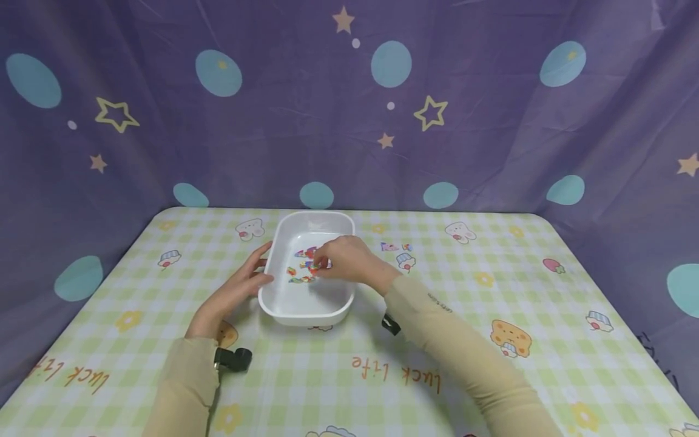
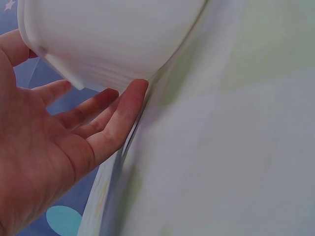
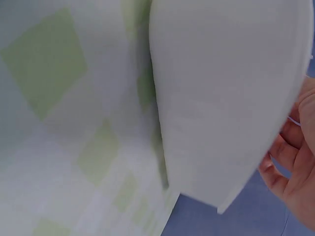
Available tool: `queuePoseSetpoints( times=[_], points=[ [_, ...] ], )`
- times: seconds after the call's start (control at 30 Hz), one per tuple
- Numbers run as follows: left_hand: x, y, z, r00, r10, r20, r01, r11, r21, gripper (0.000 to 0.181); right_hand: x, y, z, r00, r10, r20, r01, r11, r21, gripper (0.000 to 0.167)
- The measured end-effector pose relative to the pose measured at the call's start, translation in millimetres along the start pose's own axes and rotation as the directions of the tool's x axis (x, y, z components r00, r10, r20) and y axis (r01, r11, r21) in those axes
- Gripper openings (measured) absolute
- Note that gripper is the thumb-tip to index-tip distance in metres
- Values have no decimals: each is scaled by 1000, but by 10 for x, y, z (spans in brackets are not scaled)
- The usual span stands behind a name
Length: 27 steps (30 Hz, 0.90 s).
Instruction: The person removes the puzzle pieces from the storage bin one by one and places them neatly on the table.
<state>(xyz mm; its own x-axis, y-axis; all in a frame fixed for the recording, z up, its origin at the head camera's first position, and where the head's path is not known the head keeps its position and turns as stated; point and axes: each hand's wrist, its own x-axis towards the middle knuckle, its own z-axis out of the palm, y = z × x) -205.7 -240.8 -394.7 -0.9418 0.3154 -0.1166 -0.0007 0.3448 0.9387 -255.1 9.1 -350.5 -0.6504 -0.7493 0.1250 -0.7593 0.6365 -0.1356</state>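
Observation:
A white rectangular tray stands on the table with several small colourful pieces lying on its floor. My left hand is at the tray's left side, its relaxed fingers against the outer wall. In the left wrist view the fingers of that hand lie spread along the tray wall. My right hand reaches over the right rim, fingers bent down among the pieces; whether they pinch one is hidden. The right wrist view has this hand partly behind the tray wall.
Two small coloured pieces or prints, one pink and one multicoloured, are right of the tray. A green checked cloth with cartoon prints covers the table. Behind it hangs a purple curtain with stars and dots.

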Motion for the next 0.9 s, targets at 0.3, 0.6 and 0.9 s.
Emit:
queuePoseSetpoints(
  times=[0.3,0.6,0.9],
  points=[
    [1,-15,-6,1000,8,0,-8,1000,-14,69,-103,213,-134,993,15,-114,-13,1000,20,15],
    [5,-8,-10,1000,1,-4,-1,1000,-14,69,-285,517,-206,975,149,-165,-139,988,68,18],
    [4,3,11,1000,-18,-9,18,1000,-6,69,-525,800,-176,958,224,-181,-211,974,88,20]
  ],
)
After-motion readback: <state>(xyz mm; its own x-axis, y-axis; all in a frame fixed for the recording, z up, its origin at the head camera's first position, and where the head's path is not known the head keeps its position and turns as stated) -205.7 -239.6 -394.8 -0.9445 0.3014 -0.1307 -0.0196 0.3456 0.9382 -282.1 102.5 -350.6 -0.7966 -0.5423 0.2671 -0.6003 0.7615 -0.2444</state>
